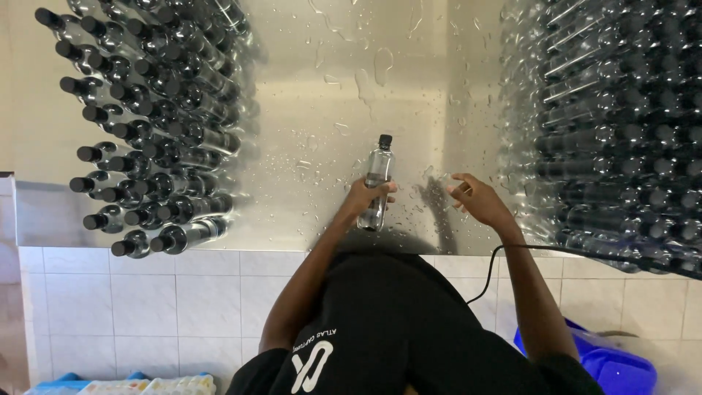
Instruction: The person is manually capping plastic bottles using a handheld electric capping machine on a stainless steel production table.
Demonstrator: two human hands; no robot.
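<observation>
Clear plastic bottle with black cap (377, 180) gripped upright in left hand (363, 197) on wet steel table (322, 110), right hand (475, 197) spread empty at three o'clock, capped bottle stacks (153, 124) flanking within reach.

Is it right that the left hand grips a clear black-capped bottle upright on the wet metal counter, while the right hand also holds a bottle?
Not quite. In the head view the left hand does grip the clear bottle on the wet metal counter, but the right hand is empty, fingers spread open beside it, holding nothing.
</observation>
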